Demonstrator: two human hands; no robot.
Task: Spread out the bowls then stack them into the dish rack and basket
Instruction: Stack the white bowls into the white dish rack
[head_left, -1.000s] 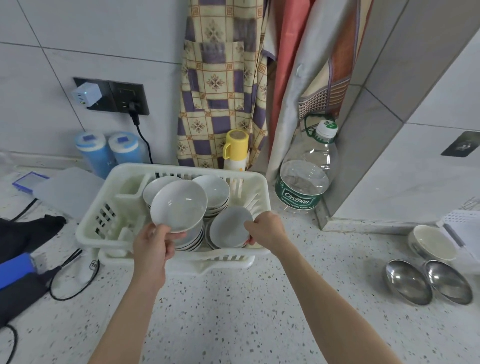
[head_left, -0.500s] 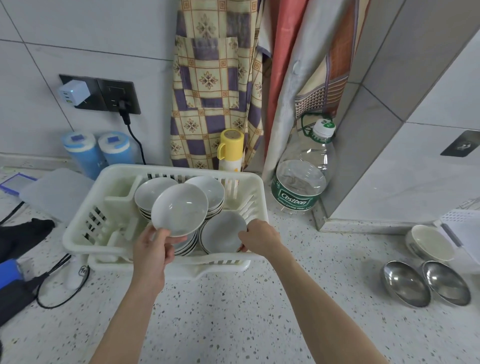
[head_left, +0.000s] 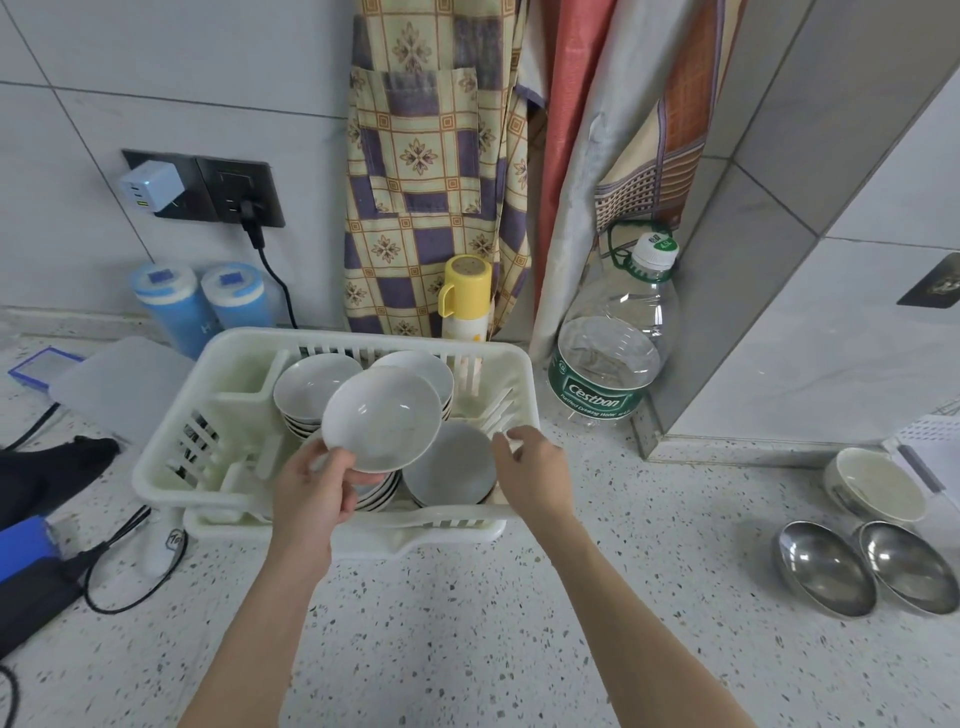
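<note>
A white plastic dish rack (head_left: 171, 457) stands on the speckled counter and holds several stacks of white bowls. My left hand (head_left: 311, 493) grips one white bowl (head_left: 382, 418) by its near rim, tilted and lifted above the front stack. Behind it sit two stacks, one at back left (head_left: 311, 382) and one at back right (head_left: 421, 364). A single grey-white bowl (head_left: 449, 465) lies at the front right of the rack. My right hand (head_left: 530, 473) hovers beside that bowl over the rack's front right corner, fingers loosely curled and holding nothing.
Two steel bowls (head_left: 826, 569) (head_left: 906, 566) and a cream ceramic bowl (head_left: 878, 486) sit at the right. A large water bottle (head_left: 613, 348) and a yellow flask (head_left: 465, 299) stand behind the rack. Cables and dark devices (head_left: 36, 566) lie at left, with blue canisters (head_left: 176, 306) by the wall.
My right hand has let go of the front right bowl and drawn back slightly. My left hand has kept hold of its tilted bowl above the front stack.
</note>
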